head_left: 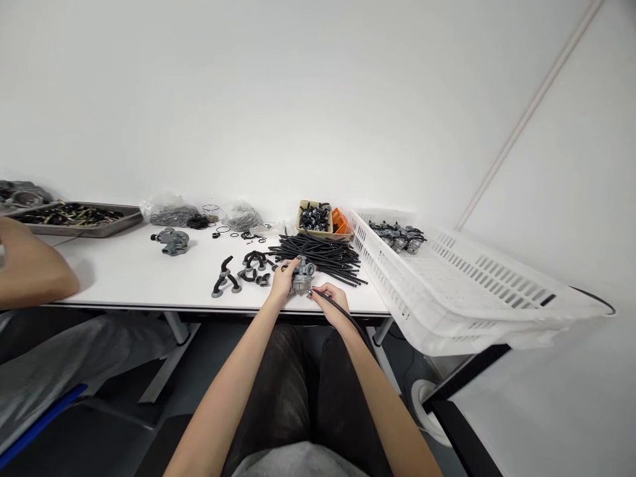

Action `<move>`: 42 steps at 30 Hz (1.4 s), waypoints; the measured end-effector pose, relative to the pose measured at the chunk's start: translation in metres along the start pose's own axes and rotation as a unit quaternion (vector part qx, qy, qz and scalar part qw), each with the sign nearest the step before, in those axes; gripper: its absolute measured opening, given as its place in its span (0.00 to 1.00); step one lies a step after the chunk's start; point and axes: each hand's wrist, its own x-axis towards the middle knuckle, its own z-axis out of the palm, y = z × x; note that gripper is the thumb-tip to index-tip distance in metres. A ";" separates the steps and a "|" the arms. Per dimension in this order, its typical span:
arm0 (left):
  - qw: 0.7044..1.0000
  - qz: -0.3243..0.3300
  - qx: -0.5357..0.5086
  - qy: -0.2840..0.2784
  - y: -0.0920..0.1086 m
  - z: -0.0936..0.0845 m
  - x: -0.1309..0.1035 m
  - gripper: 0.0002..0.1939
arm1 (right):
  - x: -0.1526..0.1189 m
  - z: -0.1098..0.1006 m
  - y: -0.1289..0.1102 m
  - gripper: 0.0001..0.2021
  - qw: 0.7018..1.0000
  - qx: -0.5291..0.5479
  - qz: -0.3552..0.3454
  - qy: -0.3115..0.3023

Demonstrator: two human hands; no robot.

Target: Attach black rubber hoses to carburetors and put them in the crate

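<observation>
My left hand (282,279) is closed around the side of a grey metal carburetor (303,277) near the table's front edge. Close beside its lower end, my right hand (334,301) pinches a black rubber hose (342,310), which trails back over the wrist. Whether the hose end is on the carburetor's fitting or only against it, I cannot tell. Behind both hands lies a heap of cut black tubes (322,255). Left of my left hand are several short, bent black rubber pieces with grey ends (256,260).
A white slotted crate (447,311) on the right holds several carburetors (397,236). Behind the tubes stand a beige bin (301,215) of small parts and an orange basket (340,220). Another carburetor (171,241), a metal tray (102,230) and a co-worker's arm (34,265) are at the left.
</observation>
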 end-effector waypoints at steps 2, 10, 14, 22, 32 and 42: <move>1.000 -0.009 -0.011 0.014 0.000 0.000 0.000 0.17 | 0.000 0.002 0.000 0.12 1.000 0.000 0.000 -0.002; 0.998 -0.040 -0.055 0.018 0.005 0.001 -0.002 0.17 | 0.002 0.001 -0.004 0.11 1.000 -0.004 0.000 -0.021; 0.997 -0.049 -0.066 0.010 0.006 0.000 -0.002 0.17 | 0.002 0.002 -0.004 0.12 1.000 -0.010 -0.007 -0.021; 0.994 -0.058 -0.094 0.019 0.006 0.001 -0.002 0.16 | -0.001 0.004 -0.006 0.12 1.000 0.010 -0.009 -0.004; 0.978 -0.141 -0.154 -0.006 0.020 0.001 -0.012 0.18 | 0.005 -0.003 -0.017 0.13 0.992 0.078 -0.022 0.094; 0.965 -0.175 -0.188 -0.056 0.018 -0.003 -0.015 0.16 | 0.017 0.014 -0.011 0.21 0.985 0.058 -0.024 0.162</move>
